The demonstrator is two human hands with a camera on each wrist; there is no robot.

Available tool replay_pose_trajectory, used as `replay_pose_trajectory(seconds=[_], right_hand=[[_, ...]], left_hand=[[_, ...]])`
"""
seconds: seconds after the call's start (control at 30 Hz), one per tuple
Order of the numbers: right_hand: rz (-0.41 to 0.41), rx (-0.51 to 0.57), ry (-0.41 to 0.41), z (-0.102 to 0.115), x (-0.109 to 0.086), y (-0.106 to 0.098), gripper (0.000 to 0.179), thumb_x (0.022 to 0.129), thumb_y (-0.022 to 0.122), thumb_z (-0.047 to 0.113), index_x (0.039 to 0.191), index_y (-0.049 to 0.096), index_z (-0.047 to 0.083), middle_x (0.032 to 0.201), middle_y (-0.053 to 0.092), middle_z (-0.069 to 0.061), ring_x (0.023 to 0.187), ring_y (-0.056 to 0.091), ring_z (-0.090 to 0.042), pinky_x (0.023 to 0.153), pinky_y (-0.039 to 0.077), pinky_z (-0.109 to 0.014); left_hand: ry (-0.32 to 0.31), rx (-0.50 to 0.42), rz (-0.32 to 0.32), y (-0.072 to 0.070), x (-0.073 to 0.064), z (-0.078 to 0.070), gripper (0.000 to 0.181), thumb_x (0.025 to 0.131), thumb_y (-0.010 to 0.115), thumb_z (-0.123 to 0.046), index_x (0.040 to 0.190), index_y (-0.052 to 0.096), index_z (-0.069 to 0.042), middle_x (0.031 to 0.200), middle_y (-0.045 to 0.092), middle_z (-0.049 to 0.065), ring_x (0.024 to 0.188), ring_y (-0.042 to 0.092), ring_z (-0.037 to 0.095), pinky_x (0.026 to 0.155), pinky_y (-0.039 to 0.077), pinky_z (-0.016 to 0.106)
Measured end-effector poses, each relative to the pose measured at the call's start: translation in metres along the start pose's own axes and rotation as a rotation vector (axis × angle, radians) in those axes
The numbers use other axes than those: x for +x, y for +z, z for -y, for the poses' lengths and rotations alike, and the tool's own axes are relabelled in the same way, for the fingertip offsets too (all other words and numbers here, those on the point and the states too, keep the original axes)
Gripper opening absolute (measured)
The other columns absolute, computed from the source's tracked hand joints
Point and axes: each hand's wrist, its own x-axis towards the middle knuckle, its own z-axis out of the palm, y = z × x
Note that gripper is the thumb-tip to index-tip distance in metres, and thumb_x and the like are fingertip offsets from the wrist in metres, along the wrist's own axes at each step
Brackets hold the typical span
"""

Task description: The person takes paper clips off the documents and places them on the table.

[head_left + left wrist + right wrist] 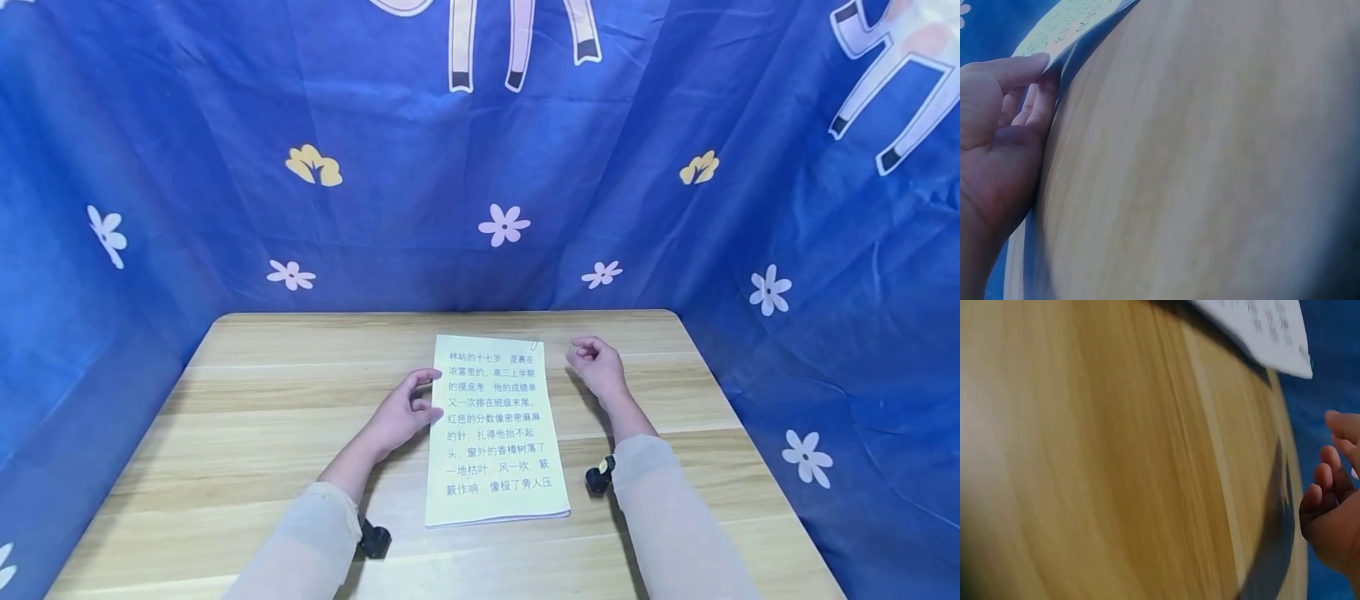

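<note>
A stack of printed paper sheets (491, 433) with large Chinese characters lies upright before me in the head view. My left hand (401, 414) grips its left edge; in the left wrist view the thumb (1032, 65) lies over the edge and the fingers go beneath it. A small wire paper clip (535, 344) sits at the top right corner of the stack. Just right of that corner, apart from the paper, is my right hand (597, 367) with bent fingers. A faint pale spot shows at its fingertips, and I cannot tell whether they pinch something.
The sheets rest on a light wood-grain table (300, 375). Blue cloth (420, 167) printed with flowers and animal legs hangs behind it and at both sides. Small black devices (375, 539) are strapped at both wrists.
</note>
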Motion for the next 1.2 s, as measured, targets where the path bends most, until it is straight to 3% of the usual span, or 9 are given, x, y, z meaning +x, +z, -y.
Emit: replay_pose_trajectory(seconds=[0.23, 0.63, 1.0, 1.2], right_hand=[[0.095, -0.246, 0.015, -0.012, 0.009, -0.013, 0.031, 0.098, 0.079, 0.013, 0.128, 0.075, 0.005, 0.094, 0.064, 0.004, 0.091, 0.058, -0.013, 0.082, 0.049, -0.022], [0.172, -0.367, 0.039, -0.014, 0.018, -0.018, 0.033, 0.103, 0.071, 0.012, 0.136, 0.074, 0.009, 0.108, 0.071, -0.007, 0.102, 0.061, -0.021, 0.085, 0.048, -0.026], [0.182, -0.291, 0.054, -0.015, 0.017, -0.021, 0.040, 0.105, 0.068, 0.009, 0.145, 0.068, 0.008, 0.120, 0.067, -0.012, 0.104, 0.057, -0.020, 0.089, 0.046, -0.027], [0.111, -0.123, 0.087, -0.012, 0.016, -0.021, 0.043, 0.110, 0.060, 0.012, 0.153, 0.059, 0.006, 0.130, 0.067, -0.016, 0.113, 0.060, -0.019, 0.093, 0.048, -0.023]], left_hand=[[-0.006, 0.002, -0.008, 0.000, 0.000, 0.001, 0.075, 0.095, 0.075, 0.001, 0.160, 0.045, -0.019, 0.173, 0.037, 0.015, 0.103, 0.070, 0.019, 0.077, 0.060, 0.022], [-0.012, 0.011, -0.013, -0.001, 0.002, -0.003, 0.075, 0.096, 0.075, 0.001, 0.161, 0.044, -0.018, 0.172, 0.039, 0.015, 0.106, 0.070, 0.023, 0.075, 0.058, 0.021], [-0.019, 0.011, -0.016, 0.000, 0.003, -0.003, 0.074, 0.095, 0.075, 0.001, 0.160, 0.045, -0.019, 0.171, 0.040, 0.015, 0.104, 0.069, 0.021, 0.079, 0.059, 0.021], [-0.015, 0.018, -0.017, 0.000, 0.003, -0.003, 0.074, 0.095, 0.075, 0.001, 0.160, 0.045, -0.019, 0.171, 0.040, 0.016, 0.104, 0.069, 0.021, 0.080, 0.059, 0.021]])
